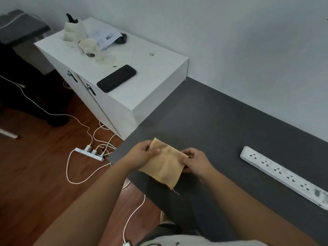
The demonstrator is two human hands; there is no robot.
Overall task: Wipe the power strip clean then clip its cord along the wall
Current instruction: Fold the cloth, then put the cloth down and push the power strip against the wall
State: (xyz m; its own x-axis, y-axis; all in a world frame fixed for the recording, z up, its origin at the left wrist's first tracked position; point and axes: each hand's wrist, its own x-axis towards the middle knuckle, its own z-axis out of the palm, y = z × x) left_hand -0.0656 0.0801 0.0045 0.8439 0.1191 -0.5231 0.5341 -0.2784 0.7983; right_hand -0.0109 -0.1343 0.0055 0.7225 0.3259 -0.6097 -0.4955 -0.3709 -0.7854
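Observation:
A folded tan cloth (165, 167) is held between both hands above the dark grey table (213, 125). My left hand (142, 155) pinches its upper left edge, and my right hand (194, 162) grips its right edge. A long white power strip (282, 174) lies flat on the table to the right, well apart from both hands. It has grey smudges near its right end, and several sockets face up. Its cord is out of view.
A white cabinet (159, 80) stands at the table's far left end, carrying a black phone (116, 78), a cup and papers. On the wooden floor lies a second white power strip (88, 154) with chargers and looping white cables (71, 167). The pale wall (248, 59) runs behind the table.

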